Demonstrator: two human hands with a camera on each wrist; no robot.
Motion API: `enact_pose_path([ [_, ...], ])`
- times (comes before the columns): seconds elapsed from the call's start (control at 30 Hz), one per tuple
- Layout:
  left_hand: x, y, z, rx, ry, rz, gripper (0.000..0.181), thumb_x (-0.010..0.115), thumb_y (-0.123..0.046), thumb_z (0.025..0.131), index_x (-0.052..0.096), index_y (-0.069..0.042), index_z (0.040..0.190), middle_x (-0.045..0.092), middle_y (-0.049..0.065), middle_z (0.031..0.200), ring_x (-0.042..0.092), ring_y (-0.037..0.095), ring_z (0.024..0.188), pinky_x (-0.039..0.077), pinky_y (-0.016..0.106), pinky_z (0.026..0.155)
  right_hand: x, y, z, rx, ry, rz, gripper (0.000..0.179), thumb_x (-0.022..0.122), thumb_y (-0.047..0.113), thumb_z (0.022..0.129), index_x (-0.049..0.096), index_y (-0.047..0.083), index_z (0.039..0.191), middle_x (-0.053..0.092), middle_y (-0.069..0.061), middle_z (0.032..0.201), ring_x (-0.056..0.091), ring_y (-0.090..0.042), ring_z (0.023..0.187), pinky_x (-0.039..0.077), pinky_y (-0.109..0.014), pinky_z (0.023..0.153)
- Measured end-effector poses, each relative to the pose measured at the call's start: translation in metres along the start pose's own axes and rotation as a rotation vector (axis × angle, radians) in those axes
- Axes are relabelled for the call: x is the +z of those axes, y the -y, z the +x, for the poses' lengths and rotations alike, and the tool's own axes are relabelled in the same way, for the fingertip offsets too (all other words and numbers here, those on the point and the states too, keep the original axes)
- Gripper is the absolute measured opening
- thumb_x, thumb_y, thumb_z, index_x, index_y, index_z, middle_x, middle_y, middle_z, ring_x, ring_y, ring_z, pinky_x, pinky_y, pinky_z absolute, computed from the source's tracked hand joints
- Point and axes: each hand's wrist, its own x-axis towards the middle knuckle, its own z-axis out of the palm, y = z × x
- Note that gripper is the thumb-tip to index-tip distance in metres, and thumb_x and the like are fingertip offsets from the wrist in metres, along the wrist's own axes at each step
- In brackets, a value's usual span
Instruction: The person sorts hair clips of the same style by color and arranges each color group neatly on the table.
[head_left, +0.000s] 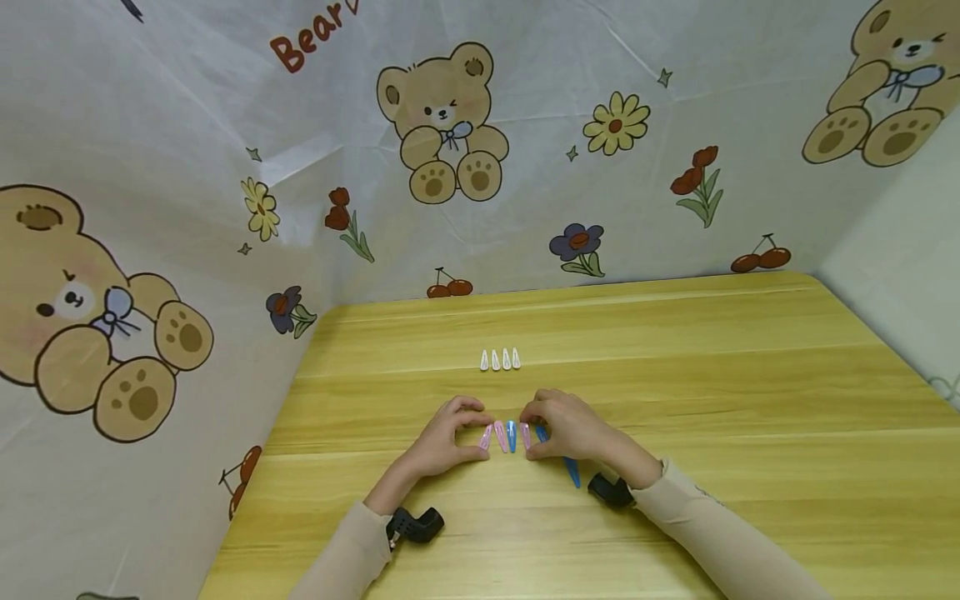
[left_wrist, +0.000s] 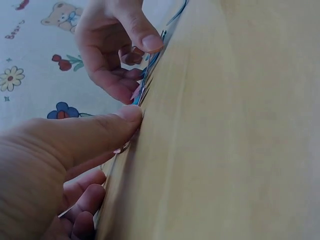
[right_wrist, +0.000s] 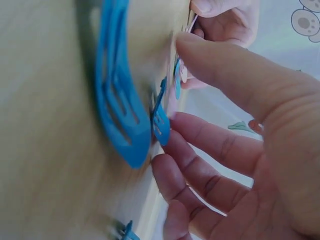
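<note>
Snap hair clips lie in a short row on the table in the head view. My left hand (head_left: 442,440) pinches the pink hair clip (head_left: 486,437) at the row's left end between thumb and finger. Beside it come another pink clip (head_left: 501,436) and a blue clip (head_left: 512,436). My right hand (head_left: 572,425) pinches a further pink clip (head_left: 526,435), thumb at its near end. Close by its fingers, and partly covered by them, is a blue clip (right_wrist: 161,122). Another blue clip (right_wrist: 120,90) looms large before the right wrist camera.
Farther back on the wooden table (head_left: 675,350) stands a row of several white hair clips (head_left: 501,360). A bear-printed cloth (head_left: 525,225) rises behind the table and along its left side. Another small blue clip (right_wrist: 129,232) shows low in the right wrist view.
</note>
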Motion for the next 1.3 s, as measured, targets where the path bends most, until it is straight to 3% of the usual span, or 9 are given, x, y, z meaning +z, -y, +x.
enact_pose_path([
  [0.2,-0.007,0.004,0.01,-0.076,-0.066,-0.092,0.044,0.083,-0.017,0.078,0.068,-0.006,0.118,0.061,0.005,0.111,0.053,0.018,0.093,0.046,0.026,0.078,-0.013,0.005,0.01,0.019,-0.01,0.042,0.042,0.086,0.023,0.074,0.07,0.004,0.108,0.067,-0.005,0.095,0.063,-0.019,0.086,0.052,-0.031,0.075],
  [0.4,-0.023,0.008,0.033,-0.135,-0.108,-0.165,0.047,0.081,-0.011,0.079,0.065,-0.003,0.123,0.064,0.008,0.106,0.053,0.017,0.088,0.045,0.026,0.076,-0.023,0.005,0.052,0.067,-0.019,0.142,0.039,0.084,0.017,0.076,0.069,0.002,0.109,0.068,-0.007,0.089,0.062,-0.018,0.076,0.05,-0.027,0.069],
  [0.6,-0.029,0.015,0.052,-0.171,-0.111,-0.182,0.045,0.081,-0.009,0.079,0.067,0.0,0.12,0.064,0.014,0.105,0.052,0.017,0.082,0.044,0.025,0.07,-0.017,0.001,0.083,0.198,0.07,0.154,0.04,0.084,0.018,0.076,0.069,0.005,0.111,0.064,0.0,0.079,0.054,-0.011,0.067,0.043,-0.024,0.063],
  [0.97,-0.02,0.023,0.064,-0.214,-0.157,-0.021,0.044,0.086,-0.02,0.074,0.073,-0.012,0.115,0.061,0.0,0.093,0.047,0.014,0.079,0.039,0.027,0.07,-0.009,-0.003,0.094,0.265,0.113,0.084,0.042,0.083,0.02,0.077,0.068,0.006,0.113,0.062,0.002,0.077,0.052,-0.012,0.065,0.039,-0.024,0.058],
  [1.3,-0.017,0.025,0.062,-0.189,-0.173,0.044,0.044,0.085,-0.024,0.075,0.073,-0.014,0.116,0.057,-0.002,0.087,0.045,0.013,0.075,0.036,0.026,0.066,-0.009,0.001,0.092,0.235,0.102,0.075,0.05,0.085,0.02,0.075,0.066,0.003,0.117,0.061,0.002,0.075,0.052,-0.012,0.065,0.04,-0.024,0.06],
])
